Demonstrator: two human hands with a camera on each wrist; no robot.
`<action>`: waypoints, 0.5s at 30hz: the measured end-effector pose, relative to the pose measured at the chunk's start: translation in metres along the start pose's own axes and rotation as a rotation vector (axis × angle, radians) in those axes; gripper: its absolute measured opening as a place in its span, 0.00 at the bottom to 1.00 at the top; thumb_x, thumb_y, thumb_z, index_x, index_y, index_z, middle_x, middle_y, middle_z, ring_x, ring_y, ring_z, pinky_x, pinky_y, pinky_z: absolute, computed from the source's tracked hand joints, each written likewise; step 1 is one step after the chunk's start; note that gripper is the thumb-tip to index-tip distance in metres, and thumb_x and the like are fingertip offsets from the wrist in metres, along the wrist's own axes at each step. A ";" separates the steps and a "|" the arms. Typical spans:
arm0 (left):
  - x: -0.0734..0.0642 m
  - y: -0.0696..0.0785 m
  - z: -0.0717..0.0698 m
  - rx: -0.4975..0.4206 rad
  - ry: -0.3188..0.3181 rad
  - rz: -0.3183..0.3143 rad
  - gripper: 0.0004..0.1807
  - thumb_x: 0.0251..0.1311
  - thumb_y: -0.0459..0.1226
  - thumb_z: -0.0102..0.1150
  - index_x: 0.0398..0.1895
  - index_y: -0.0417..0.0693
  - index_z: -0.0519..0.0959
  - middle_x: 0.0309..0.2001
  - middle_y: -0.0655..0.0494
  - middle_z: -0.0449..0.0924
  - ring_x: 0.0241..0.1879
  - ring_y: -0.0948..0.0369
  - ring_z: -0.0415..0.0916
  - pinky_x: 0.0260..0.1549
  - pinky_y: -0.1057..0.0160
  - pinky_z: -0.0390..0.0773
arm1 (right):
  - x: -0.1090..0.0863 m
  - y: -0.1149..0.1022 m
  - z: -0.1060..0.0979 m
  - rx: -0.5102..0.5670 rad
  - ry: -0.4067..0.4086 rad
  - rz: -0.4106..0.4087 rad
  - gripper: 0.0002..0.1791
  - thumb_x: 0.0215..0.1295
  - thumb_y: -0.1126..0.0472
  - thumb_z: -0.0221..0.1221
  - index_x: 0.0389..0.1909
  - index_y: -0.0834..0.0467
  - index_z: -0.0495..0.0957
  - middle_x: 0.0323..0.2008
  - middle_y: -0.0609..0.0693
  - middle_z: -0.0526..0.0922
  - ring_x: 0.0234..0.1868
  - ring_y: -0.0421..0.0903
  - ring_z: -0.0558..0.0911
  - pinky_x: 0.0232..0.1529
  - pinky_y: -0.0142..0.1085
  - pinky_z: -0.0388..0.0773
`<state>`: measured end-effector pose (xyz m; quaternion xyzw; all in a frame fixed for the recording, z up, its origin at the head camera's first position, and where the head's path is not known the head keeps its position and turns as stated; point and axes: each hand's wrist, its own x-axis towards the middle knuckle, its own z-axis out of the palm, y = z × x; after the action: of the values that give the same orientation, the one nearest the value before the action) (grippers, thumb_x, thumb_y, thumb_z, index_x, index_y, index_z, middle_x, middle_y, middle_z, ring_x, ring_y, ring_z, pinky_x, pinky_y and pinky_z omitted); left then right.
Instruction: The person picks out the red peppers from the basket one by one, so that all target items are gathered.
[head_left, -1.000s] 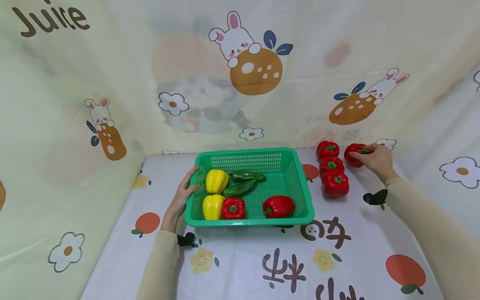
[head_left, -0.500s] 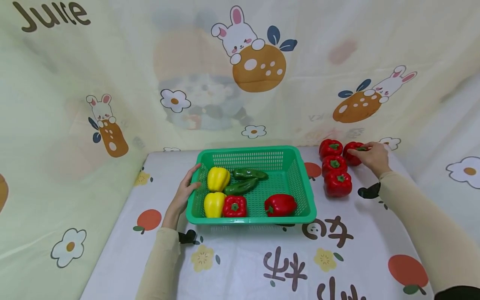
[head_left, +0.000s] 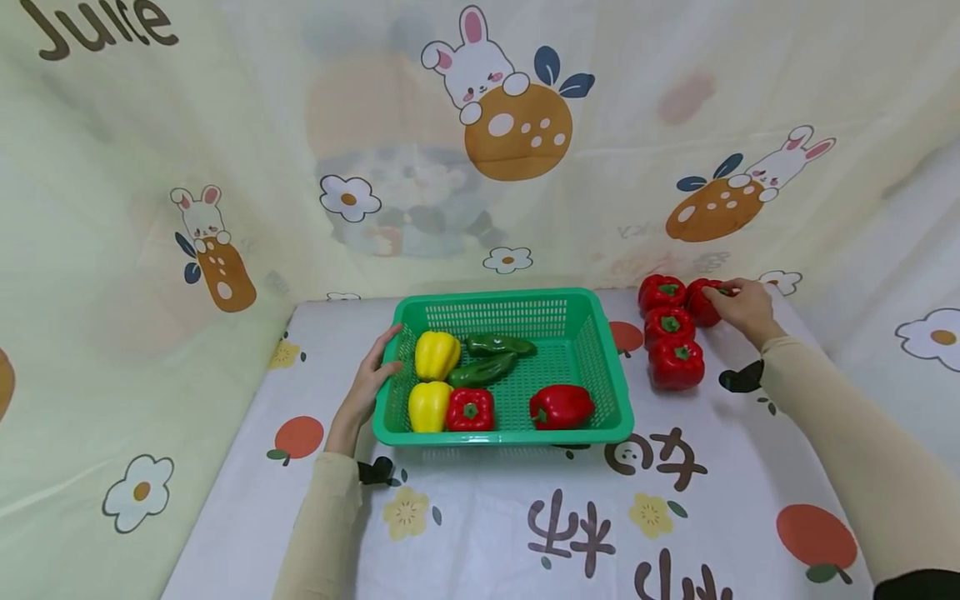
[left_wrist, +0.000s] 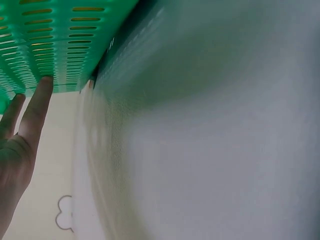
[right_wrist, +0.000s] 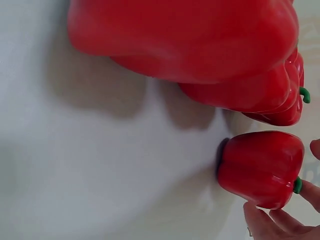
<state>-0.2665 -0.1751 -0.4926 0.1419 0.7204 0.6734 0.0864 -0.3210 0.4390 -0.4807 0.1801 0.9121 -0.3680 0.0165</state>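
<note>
In the head view, a green plastic basket [head_left: 502, 437] holds two yellow bell peppers [head_left: 437, 356], two red bell peppers [head_left: 561, 407] and two long green peppers [head_left: 483, 369]. My left hand [head_left: 365, 385] rests against its left side; the left wrist view shows straight fingers [left_wrist: 39, 107] touching the slotted outer wall. At the back right, my right hand [head_left: 750, 308] has its fingers around a red bell pepper [right_wrist: 261, 169] standing on the table. In the right wrist view, fingertips touch its side, a finger lies by the green stem and the thumb seems slightly apart.
Three more red bell peppers [head_left: 677, 364] stand in a row between the basket and my right hand, beside the held one. A white printed cloth [head_left: 465, 517] covers the table. A printed curtain [head_left: 615, 200] hangs right behind.
My right hand has moved the red bell pepper a little left, up to the row of the others. My left hand and the basket have kept their places. The head view tilts slightly.
</note>
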 end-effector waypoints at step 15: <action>0.000 0.002 0.001 -0.013 -0.003 0.019 0.35 0.67 0.24 0.43 0.78 0.42 0.51 0.78 0.42 0.44 0.69 0.40 0.52 0.65 0.39 0.57 | -0.037 -0.043 -0.026 -0.117 -0.025 -0.212 0.45 0.69 0.37 0.50 0.67 0.72 0.57 0.63 0.77 0.58 0.61 0.73 0.59 0.52 0.66 0.70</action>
<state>-0.2655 -0.1738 -0.4909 0.1490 0.7144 0.6787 0.0819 -0.2983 0.4161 -0.4275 0.0768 0.9457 -0.3159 -0.0006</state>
